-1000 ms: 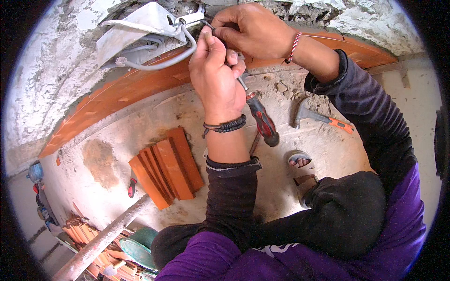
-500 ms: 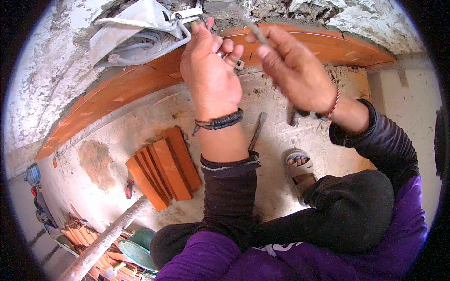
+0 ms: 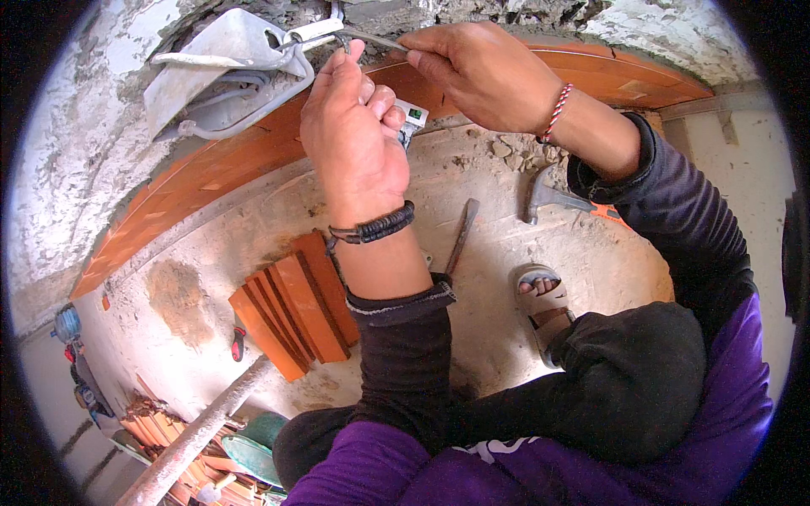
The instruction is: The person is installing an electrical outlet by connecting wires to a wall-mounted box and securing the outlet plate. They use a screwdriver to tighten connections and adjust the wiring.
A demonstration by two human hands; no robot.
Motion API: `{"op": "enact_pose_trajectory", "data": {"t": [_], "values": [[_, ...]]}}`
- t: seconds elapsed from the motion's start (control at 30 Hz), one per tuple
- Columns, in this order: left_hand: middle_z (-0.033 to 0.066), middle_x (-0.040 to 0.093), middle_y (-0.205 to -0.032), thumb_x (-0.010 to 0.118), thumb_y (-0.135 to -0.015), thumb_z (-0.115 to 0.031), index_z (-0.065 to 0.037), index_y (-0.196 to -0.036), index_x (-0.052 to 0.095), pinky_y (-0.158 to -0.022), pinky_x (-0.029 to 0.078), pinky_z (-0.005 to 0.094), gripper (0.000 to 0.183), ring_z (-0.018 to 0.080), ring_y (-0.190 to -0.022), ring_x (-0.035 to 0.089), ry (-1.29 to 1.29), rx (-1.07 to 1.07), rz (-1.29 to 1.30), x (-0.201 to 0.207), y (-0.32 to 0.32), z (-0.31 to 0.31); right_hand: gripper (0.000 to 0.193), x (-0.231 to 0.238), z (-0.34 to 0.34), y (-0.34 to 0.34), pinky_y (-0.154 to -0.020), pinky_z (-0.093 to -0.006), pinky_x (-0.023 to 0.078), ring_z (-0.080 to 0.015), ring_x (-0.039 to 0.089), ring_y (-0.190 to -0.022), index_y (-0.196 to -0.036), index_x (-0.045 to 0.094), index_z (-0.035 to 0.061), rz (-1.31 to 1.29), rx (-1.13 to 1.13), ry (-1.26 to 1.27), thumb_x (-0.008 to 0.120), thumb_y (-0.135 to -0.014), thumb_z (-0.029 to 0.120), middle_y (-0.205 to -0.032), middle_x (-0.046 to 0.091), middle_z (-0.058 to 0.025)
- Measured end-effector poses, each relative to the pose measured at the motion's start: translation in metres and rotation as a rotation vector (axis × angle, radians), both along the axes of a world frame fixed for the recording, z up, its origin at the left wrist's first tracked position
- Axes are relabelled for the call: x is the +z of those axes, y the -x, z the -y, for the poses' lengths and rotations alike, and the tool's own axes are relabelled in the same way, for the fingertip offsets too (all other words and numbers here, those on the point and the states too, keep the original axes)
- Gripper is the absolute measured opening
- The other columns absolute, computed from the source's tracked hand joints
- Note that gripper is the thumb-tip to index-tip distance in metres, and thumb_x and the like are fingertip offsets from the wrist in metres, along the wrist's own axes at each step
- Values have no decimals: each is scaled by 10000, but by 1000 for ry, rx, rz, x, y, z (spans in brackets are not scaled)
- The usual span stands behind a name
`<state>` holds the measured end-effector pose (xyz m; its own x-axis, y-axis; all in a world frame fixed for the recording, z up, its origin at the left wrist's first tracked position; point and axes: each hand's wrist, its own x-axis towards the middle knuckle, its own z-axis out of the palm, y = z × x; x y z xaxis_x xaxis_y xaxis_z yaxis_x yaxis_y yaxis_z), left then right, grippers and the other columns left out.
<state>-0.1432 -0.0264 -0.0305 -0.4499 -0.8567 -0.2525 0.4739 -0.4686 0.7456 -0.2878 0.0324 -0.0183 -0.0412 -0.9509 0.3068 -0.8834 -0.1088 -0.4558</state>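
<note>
At the wall, my left hand (image 3: 359,135) is closed, thumb and forefinger pinching a dark thin wire (image 3: 344,40) beside a pale casing (image 3: 202,72) with white cables (image 3: 245,126) looped in it. My right hand (image 3: 489,76) is closed on a thin grey strand (image 3: 375,39), which reaches toward the left fingertips. Whether the strand is a wire or a slim tool, I cannot tell. A small white fitting with a green patch (image 3: 413,115) shows just past my left fingers, partly hidden.
Orange-brown tiles (image 3: 194,181) line the wall's base. On the dusty floor lie a stack of tiles (image 3: 295,304), a chisel-like bar (image 3: 462,236), a hammer (image 3: 548,198) and a red-and-black tool (image 3: 238,343). A long pole (image 3: 202,430) slants at lower left near a green basin (image 3: 253,455).
My right hand has swung in leftward and up, bringing the grey strand to the left fingertips. My left hand has shifted slightly left. The hammer and white fitting show more fully.
</note>
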Motion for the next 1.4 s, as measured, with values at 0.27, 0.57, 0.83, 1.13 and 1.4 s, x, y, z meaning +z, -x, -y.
{"op": "enact_pose_trajectory", "data": {"t": [0.27, 0.57, 0.83, 1.13, 1.4], "values": [[-66, 359, -699, 605, -963, -222, -13, -1261, 573, -558, 259, 231, 366, 75, -629, 344, 25, 15, 29, 2, 0, -3, 281, 12, -4, -2, -722, -413, 511, -355, 666, -775, -1160, 648, -20, 163, -4, -96, 547, -970, 161, -878, 657, -257], [-63, 366, -711, 595, -966, -216, -8, -1280, 561, -559, 273, 228, 378, 74, -626, 335, 71, 0, 22, -3, -1, -2, 235, 21, -7, -5, -570, -369, 515, -266, 621, -583, -1073, 639, -19, 29, -12, -66, 509, -967, 146, -711, 640, -180], [-67, 366, -666, 547, -1011, -238, 15, -1183, 575, -497, 321, 213, 307, 45, -559, 348, 126, 23, 38, -7, -1, 2, 293, 66, 4, 3, -384, -289, 421, -102, 495, -458, -801, 603, 32, 1396, -49, -884, 457, -1012, 175, -534, 499, -15], [-62, 409, -663, 544, -1003, -228, 14, -1126, 604, -454, 300, 202, 278, 38, -539, 367, 164, 69, 123, 5, -1, -4, 302, 37, -2, -15, -360, -189, 425, -11, 402, -461, -1201, 562, 55, 1434, 2, -630, 396, -1054, 259, -615, 368, 91], [-43, 428, -709, 531, -1013, -211, 54, -1225, 566, -499, 301, 213, 342, 56, -593, 367, 212, 57, 181, 19, -7, -11, 300, 29, -3, -10, -355, -201, 414, -31, 391, -436, -1184, 579, 45, 1467, 15, -607, 426, -1047, 263, -617, 392, 72]]}}
